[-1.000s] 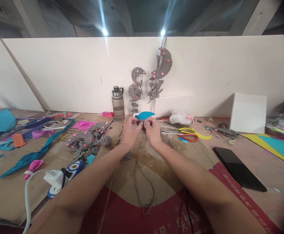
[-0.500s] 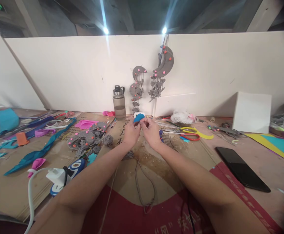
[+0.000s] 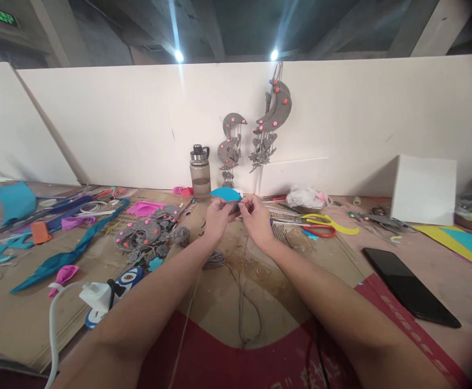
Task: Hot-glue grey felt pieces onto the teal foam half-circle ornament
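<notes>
My left hand (image 3: 217,220) and my right hand (image 3: 257,220) meet over the middle of the cardboard, fingers closed in a pinch. Between them is a blue crescent-shaped piece (image 3: 225,193), its curved edge facing away from me; a dark grey part shows at its lower side, partly hidden by my fingers. Both hands grip this piece. Below my left wrist lies a small coil of grey yarn (image 3: 214,260), and a loose yarn loop (image 3: 241,313) trails over the cardboard toward me.
Left are yarn-wrapped crescents (image 3: 148,232), a power strip (image 3: 128,281) with a white plug (image 3: 95,294), and teal cloth (image 3: 67,262). A water bottle (image 3: 200,175) stands behind. Scissors (image 3: 320,222) and a phone (image 3: 410,286) lie right. Crescent hangings (image 3: 274,113) hang on the white board.
The blue piece has turned in my fingers, so more of its curved face shows and it extends further left. The view has shifted slightly.
</notes>
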The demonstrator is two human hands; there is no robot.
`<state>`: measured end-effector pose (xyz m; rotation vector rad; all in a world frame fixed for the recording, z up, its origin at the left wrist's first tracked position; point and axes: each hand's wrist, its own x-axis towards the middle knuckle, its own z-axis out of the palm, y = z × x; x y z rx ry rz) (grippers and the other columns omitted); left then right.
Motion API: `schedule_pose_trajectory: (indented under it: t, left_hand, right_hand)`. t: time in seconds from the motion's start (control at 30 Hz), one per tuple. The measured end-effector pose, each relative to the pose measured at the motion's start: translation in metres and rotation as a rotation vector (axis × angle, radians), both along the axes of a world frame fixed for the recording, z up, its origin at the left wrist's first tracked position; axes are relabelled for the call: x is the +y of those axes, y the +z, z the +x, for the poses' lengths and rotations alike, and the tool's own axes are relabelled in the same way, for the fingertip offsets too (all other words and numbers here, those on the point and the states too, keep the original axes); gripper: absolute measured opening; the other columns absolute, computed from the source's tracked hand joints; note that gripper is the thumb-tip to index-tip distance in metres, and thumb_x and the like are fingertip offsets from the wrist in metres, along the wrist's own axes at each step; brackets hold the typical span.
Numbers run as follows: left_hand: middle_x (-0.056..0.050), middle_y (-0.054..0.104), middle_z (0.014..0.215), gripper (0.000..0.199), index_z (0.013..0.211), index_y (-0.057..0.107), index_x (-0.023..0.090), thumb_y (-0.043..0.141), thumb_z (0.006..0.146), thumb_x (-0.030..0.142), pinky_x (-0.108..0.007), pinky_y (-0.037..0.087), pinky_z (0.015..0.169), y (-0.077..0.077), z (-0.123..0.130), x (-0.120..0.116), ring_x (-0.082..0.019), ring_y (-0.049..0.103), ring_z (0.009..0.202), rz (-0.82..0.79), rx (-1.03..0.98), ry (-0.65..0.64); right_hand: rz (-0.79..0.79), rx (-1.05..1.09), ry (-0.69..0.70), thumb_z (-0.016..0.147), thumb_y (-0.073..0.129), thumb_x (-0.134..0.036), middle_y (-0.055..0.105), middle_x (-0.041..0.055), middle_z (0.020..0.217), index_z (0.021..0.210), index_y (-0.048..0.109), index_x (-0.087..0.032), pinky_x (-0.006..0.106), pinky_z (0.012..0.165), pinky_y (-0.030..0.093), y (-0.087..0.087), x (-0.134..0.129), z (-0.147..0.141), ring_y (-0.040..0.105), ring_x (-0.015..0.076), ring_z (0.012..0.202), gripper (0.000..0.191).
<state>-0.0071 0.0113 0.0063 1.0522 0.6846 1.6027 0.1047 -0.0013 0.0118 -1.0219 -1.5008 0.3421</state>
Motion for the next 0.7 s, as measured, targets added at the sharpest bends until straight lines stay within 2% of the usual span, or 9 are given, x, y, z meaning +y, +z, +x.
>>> schedule_pose_trajectory:
  t: [0.13,0.27,0.4,0.57,0.7]
  left_hand:
    - [-0.002,0.064,0.078,0.016,0.076,0.053,0.015,0.066,0.067,0.019,-0.042,0.053,0.083,-0.001,0.003,-0.003,-0.017,0.064,0.081,-0.008,-0.017,-0.044]
    - [0.000,0.060,0.069,0.019,0.071,0.049,0.017,0.067,0.066,0.019,-0.042,0.053,0.082,0.002,0.004,-0.005,-0.016,0.063,0.076,-0.052,-0.035,-0.064]
    - [0.002,0.056,0.067,0.021,0.070,0.048,0.017,0.068,0.065,0.019,-0.042,0.053,0.083,0.003,0.006,-0.007,-0.013,0.060,0.071,-0.041,-0.046,-0.077]
    - [0.001,0.058,0.075,0.022,0.072,0.049,0.017,0.069,0.066,0.022,-0.042,0.052,0.085,0.003,0.005,-0.007,-0.014,0.060,0.079,0.001,-0.064,-0.070]
    - [0.001,0.057,0.074,0.022,0.072,0.049,0.016,0.069,0.067,0.025,-0.041,0.053,0.085,0.004,0.005,-0.007,-0.013,0.060,0.079,0.012,-0.061,-0.053]
  right_hand:
    - [0.020,-0.010,-0.052,0.082,0.050,-0.026,0.055,-0.0005,0.074,0.093,0.053,-0.019,0.028,0.068,0.041,-0.001,0.007,0.008,0.052,0.0153,0.069,0.014]
    - [0.039,-0.055,-0.095,0.083,0.049,-0.028,0.054,0.0000,0.074,0.097,0.055,-0.018,0.029,0.070,0.040,-0.002,0.011,0.013,0.051,0.0164,0.072,0.018]
    - [0.042,-0.072,-0.120,0.083,0.048,-0.028,0.055,0.0006,0.075,0.097,0.058,-0.018,0.029,0.070,0.039,-0.002,0.012,0.014,0.050,0.0166,0.074,0.019]
    - [0.020,-0.049,-0.105,0.083,0.048,-0.029,0.057,0.0013,0.076,0.092,0.060,-0.018,0.028,0.070,0.039,-0.001,0.011,0.013,0.050,0.0164,0.074,0.018]
    - [-0.002,-0.044,-0.086,0.084,0.047,-0.030,0.059,0.0016,0.076,0.088,0.061,-0.018,0.028,0.070,0.039,-0.002,0.011,0.013,0.050,0.0162,0.074,0.019]
